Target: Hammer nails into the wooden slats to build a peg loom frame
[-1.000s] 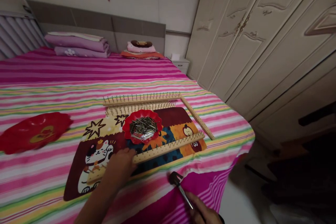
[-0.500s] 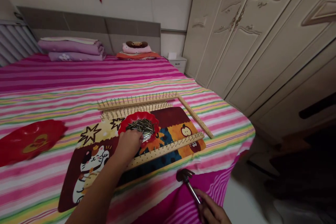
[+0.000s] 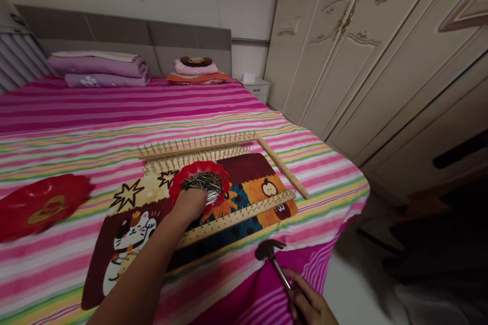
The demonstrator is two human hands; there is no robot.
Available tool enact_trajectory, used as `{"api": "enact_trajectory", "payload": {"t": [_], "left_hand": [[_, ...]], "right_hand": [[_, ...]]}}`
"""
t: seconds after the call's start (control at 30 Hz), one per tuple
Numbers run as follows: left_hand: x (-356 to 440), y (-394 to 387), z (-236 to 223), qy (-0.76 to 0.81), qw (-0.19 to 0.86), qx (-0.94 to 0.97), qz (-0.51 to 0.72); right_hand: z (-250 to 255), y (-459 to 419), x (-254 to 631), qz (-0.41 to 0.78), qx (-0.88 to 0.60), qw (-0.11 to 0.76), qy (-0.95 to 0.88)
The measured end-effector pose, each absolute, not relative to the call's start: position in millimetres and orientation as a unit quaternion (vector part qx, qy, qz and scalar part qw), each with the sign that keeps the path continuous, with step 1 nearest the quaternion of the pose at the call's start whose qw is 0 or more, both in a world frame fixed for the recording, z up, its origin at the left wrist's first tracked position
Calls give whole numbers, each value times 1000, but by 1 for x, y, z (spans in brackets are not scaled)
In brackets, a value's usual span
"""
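My left hand reaches over the near left rim of a scalloped red bowl, with its fingers down among loose nails. The fingertips are hidden. Lower right, my right hand is wrapped around the handle of a claw hammer, whose head hangs by the bed's near edge. Between bowl and bed edge, a wooden strip lies across a patterned mat; nails stand along its right part, and small holes show along its left. My forearm covers some of its left end.
Behind the bowl lie nail-studded wooden strips, with another strip angled at the right. A red plate rests on the striped bedspread at left. Folded bedding is stacked by the headboard; a wardrobe stands at right.
My left hand has moved from the wooden strip up and away into the bowl of nails. The hammer, still in my right hand, has shifted slightly right. The view has turned a little.
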State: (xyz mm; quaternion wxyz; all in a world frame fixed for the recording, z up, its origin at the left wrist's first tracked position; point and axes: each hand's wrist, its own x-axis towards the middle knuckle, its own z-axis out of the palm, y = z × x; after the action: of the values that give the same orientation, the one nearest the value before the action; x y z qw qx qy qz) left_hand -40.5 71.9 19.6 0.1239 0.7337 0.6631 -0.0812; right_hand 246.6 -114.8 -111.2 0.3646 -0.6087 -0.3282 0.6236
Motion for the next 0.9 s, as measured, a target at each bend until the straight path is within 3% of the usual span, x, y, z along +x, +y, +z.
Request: {"api": "enact_trajectory", "payload": {"t": [0.27, 0.5, 0.9], "left_hand": [[-59, 68, 20, 664, 167, 729, -6], [-67, 41, 37, 613, 389, 642, 245], [-35, 0, 24, 563, 550, 453, 418]], "right_hand": [[-113, -114, 244, 627, -607, 372, -316], [-107, -113, 245, 630, -609, 364, -317], [-95, -112, 245, 615, -602, 343, -376]]}}
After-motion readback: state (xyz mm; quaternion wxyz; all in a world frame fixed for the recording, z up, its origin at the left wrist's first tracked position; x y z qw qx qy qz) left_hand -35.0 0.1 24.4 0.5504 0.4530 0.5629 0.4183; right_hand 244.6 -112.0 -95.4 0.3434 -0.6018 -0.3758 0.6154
